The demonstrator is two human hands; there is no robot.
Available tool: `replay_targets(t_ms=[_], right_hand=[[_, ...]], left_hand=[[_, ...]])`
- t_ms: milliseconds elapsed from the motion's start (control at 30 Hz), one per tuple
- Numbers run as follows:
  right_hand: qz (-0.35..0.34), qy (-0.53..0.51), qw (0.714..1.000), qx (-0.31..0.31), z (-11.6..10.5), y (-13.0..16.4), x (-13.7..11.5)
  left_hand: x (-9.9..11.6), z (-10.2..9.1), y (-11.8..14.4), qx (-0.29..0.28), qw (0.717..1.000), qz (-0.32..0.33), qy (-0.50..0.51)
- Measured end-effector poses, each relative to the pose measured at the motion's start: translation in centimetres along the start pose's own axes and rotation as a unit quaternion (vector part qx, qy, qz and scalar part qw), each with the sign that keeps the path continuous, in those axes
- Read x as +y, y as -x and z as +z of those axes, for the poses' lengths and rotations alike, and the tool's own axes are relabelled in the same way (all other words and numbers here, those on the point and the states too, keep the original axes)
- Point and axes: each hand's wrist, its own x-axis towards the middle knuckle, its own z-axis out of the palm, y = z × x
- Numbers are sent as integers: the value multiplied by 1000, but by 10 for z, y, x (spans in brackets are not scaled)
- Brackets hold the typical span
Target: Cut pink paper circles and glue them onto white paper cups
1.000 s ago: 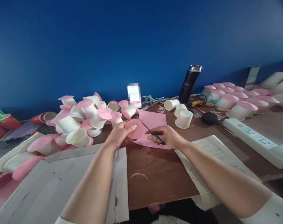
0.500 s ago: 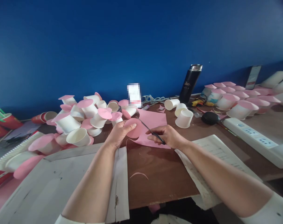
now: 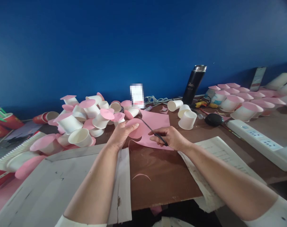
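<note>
My left hand pinches the rounded part of a sheet of pink paper, thumb on top. My right hand is wrapped round the dark handles of a pair of scissors. The blades point up and left, along the edge of the rounded part. A curved offcut hangs below the paper, near my left fingers. Another thin pink strip lies on the brown table in front of me.
White paper cups with pink discs crowd the left; more stand in rows at right. Loose cups, a black flask, a power strip and a blurred phone-like screen are around. Large paper sheets lie under my arms.
The view has shifted very slightly. Both hands, the pink paper and the scissors keep nearly the same places.
</note>
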Motion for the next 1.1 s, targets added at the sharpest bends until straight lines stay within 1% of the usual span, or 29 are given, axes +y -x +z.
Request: replay_targets(t_ms=[133, 300, 400, 533, 700, 933, 1100], right_hand=[[1, 38, 999, 9, -1, -2, 2], [-12, 64, 998, -10, -3, -3, 3], [-13, 79, 997, -14, -3, -1, 0], [-9, 84, 996, -14, -2, 0, -3], [-12, 81, 997, -19, -5, -2, 3], [-20, 80, 996, -23, -5, -4, 6], [-13, 87, 996, -20, -4, -3, 3]], left_hand=[[0, 0, 0, -10, 1000, 3, 5], [-3, -1, -2, -2, 1000, 3, 6], [-3, -1, -2, -10, 1000, -6, 0], [-2, 0, -1, -25, 1000, -15, -9], [0, 0, 0, -44, 999, -21, -14], [-1, 0, 0, -21, 1000, -12, -20], [-1, 1, 0, -23, 999, -7, -35]])
